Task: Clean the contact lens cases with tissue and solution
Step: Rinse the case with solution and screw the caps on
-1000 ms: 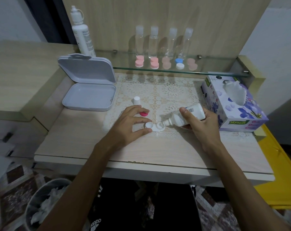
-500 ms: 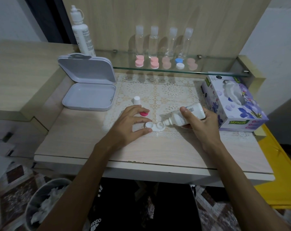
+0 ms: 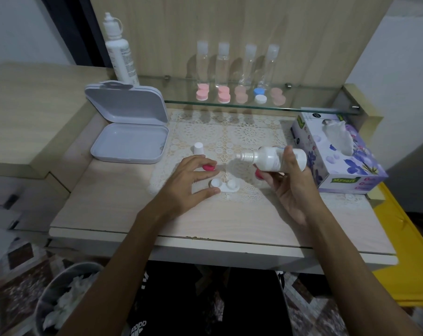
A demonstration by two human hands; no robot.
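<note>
A white contact lens case (image 3: 225,185) with both wells uncapped lies on the lace mat (image 3: 229,137). My left hand (image 3: 188,183) rests beside it, thumb touching its left well. A pink cap (image 3: 208,168) lies under the left fingertips; another pink cap (image 3: 258,175) shows below the bottle. My right hand (image 3: 290,187) grips a small white solution bottle (image 3: 273,159), held level above the mat with its nozzle pointing left. The bottle's white cap (image 3: 198,148) stands on the mat. A floral tissue box (image 3: 336,154) sits at the right.
An open grey box (image 3: 130,141) lies at the left. A glass shelf (image 3: 302,109) carries several clear bottles and pink, blue and white lens cases. A tall white bottle (image 3: 119,49) stands behind the box. A bin with crumpled tissue (image 3: 67,301) is on the floor.
My right hand has lifted the solution bottle up and away from the case's right well, turning it roughly level. My left hand stays by the case.
</note>
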